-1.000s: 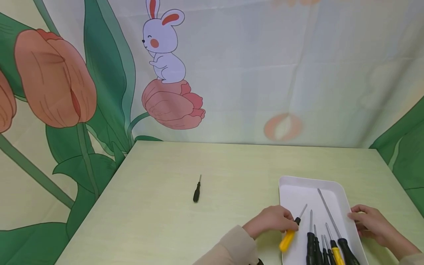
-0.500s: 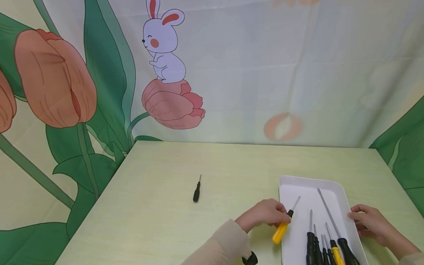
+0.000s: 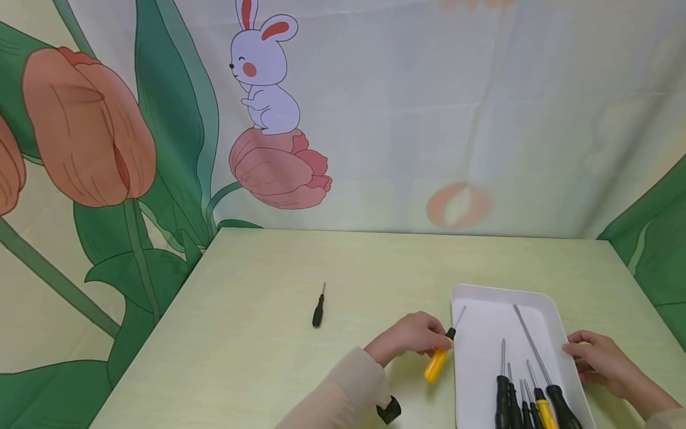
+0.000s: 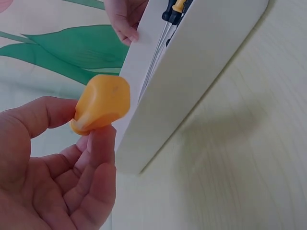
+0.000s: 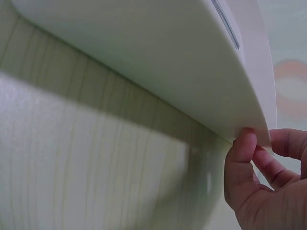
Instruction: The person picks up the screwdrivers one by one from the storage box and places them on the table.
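My left hand (image 3: 411, 337) pinches a yellow-handled screwdriver (image 3: 436, 364) just left of the white tray (image 3: 454, 304). Its handle slants down to the left, and its thin shaft points up over the tray's left rim. In the left wrist view, thumb and fingers hold the yellow handle (image 4: 106, 99), seen butt end on, which hides the shaft. My right hand (image 3: 602, 361) grips the tray's right rim, thumb against the outer wall in the right wrist view. Inside the tray lie several screwdrivers, among them a long black-handled one (image 3: 560, 400) and a smaller yellow-and-black one (image 3: 545, 412).
A small black screwdriver (image 3: 318, 311) lies alone on the pale wooden table (image 3: 257, 357), left of the tray. Behind the table's far edge hangs a printed curtain (image 3: 375, 119) with tulips and a rabbit.
My left hand has moved left and slightly farther back, carrying the yellow screwdriver from above the tray to beside its left rim. The right hand stays on the tray.
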Action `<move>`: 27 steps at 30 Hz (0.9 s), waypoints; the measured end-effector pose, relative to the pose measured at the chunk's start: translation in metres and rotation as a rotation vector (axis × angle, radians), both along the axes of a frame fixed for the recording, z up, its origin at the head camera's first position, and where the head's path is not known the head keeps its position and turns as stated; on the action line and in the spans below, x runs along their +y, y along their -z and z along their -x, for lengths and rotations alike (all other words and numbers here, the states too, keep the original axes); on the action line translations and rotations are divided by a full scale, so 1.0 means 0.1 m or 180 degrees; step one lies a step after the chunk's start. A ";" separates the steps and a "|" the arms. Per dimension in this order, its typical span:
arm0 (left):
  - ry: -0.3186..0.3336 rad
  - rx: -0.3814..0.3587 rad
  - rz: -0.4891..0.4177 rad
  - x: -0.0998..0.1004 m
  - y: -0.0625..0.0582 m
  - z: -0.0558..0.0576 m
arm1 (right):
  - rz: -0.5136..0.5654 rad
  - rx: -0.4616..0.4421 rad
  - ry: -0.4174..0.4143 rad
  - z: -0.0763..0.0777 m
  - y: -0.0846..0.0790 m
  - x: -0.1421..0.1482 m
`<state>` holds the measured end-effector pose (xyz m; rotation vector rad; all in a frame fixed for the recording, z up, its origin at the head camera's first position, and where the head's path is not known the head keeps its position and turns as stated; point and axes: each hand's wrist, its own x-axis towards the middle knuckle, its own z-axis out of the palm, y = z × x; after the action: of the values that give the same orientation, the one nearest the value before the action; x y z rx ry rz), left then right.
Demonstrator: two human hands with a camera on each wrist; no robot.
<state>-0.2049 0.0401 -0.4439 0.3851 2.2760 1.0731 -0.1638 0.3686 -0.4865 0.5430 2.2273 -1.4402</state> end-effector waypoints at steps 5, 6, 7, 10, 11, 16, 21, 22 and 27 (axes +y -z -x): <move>-0.0051 0.0030 0.0009 -0.08 0.02 0.05 | -0.0026 -0.0040 -0.0009 0.01 -0.02 -0.01; -0.0059 0.0039 0.0008 -0.10 0.03 0.06 | -0.0026 -0.0040 -0.0007 0.01 -0.02 -0.01; -0.0066 0.0041 0.0000 -0.12 0.03 0.07 | -0.0025 -0.0041 -0.0005 0.01 -0.02 -0.01; -0.0098 0.0039 -0.0037 -0.17 0.05 0.10 | -0.0025 -0.0039 -0.0006 0.01 -0.02 -0.01; -0.0105 0.0037 -0.0050 -0.19 0.05 0.11 | -0.0023 -0.0035 -0.0006 0.01 -0.02 -0.01; -0.0143 0.0016 -0.0108 -0.28 0.04 0.15 | -0.0008 -0.0001 -0.0011 0.00 -0.02 -0.01; -0.0161 0.0058 -0.0089 -0.36 0.02 0.18 | -0.0008 0.0009 -0.0021 -0.01 -0.02 -0.01; -0.0166 0.0064 -0.0084 -0.38 0.02 0.18 | -0.0009 0.0005 -0.0024 -0.01 -0.02 -0.01; -0.0236 0.0070 -0.0101 -0.46 0.01 0.22 | -0.0015 -0.0015 -0.0030 0.00 -0.03 -0.01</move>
<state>-0.2265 -0.0055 -0.4446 0.3292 2.3110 1.1485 -0.1640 0.3672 -0.4837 0.5361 2.2272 -1.4278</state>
